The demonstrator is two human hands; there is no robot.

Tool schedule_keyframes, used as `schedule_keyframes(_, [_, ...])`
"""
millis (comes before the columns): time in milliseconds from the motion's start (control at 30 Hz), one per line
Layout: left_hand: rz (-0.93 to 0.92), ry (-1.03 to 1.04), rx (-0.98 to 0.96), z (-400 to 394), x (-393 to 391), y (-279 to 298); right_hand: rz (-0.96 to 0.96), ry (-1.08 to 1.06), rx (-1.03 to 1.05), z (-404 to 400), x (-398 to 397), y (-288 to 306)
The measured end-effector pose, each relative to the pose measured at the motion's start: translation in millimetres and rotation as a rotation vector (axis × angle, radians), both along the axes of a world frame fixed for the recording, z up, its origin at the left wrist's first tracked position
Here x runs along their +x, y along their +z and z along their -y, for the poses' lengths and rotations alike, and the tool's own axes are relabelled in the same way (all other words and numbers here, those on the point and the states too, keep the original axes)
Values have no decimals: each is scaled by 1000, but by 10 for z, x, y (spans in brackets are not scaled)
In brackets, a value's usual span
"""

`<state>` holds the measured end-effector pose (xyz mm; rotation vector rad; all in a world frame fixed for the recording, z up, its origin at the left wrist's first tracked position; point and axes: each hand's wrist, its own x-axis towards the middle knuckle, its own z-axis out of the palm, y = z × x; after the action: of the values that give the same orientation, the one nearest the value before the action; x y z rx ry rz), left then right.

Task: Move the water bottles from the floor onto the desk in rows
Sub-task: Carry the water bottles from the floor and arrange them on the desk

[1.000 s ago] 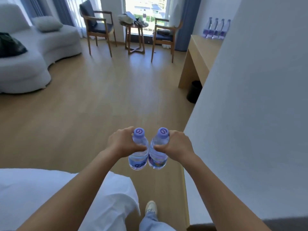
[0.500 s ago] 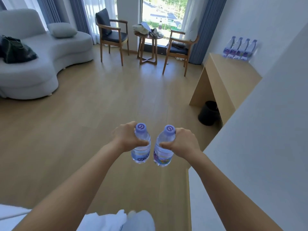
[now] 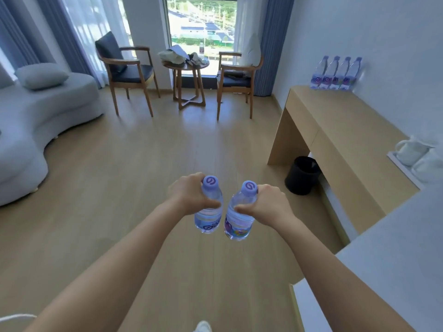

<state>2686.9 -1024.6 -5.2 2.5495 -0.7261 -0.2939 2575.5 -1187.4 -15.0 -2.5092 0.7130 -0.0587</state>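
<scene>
Between the hands, mid-air above the wooden floor [image 3: 100, 188]: two water bottles, upright, caps up, just beside each other.
- Left hand [image 3: 189, 195]: fingers and thumb curled round the upper body of the left bottle [image 3: 209, 212].
- Right hand [image 3: 268, 204]: same grip, wrapped round the right bottle [image 3: 239, 219].

Change since a second ago: the white wall edge that hid most of the desk has slid to the right of the hands, so the full tabletop [image 3: 340, 125] is now in view and nearer. The bed corner below the arms is gone from view. Grips on both bottles unchanged. Judgement: the carry is well along and set-down comes next.

Ahead-right of the hands:
- black waste bin [image 3: 302, 174], on the floor under the desk, near the walking line.
- white kettle and tray [image 3: 412, 152], on the near end of the tabletop.
- row of four bottles [image 3: 335, 74], at the far end against the wall. The new pair would likely start a second row in front.

Far ahead:
- two armchairs and round side table [image 3: 189, 68] by the window.

Far left:
- grey sofa [image 3: 36, 111].
</scene>
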Motion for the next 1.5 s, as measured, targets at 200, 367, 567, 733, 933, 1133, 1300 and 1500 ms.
schedule_keyframes(200, [39,-86,5,517,828,82,52,-77,0,475,639,99])
schedule_keyframes(367, [30,-155,27,1040,1328,72,63,-141,-13,950,1057,106])
schedule_keyframes(567, [11,-202,13,1879,1918,-10,81,-192,5,1666,1569,22])
schedule_keyframes(733, [12,-264,23,2800,2430,-10,63,-234,49,2456,2030,22])
schedule_keyframes(933, [27,-301,-36,3858,2980,127,94,-266,66,3492,2566,159])
schedule_keyframes(1133, [60,-332,-72,4660,3452,263,95,-338,39,4179,2892,254])
schedule_keyframes(1300, [51,-399,-71,5308,3826,263,56,-438,24,4670,3172,215])
schedule_keyframes(1500, [24,-542,-18,6172,4301,108,75,-596,8,5251,3633,147])
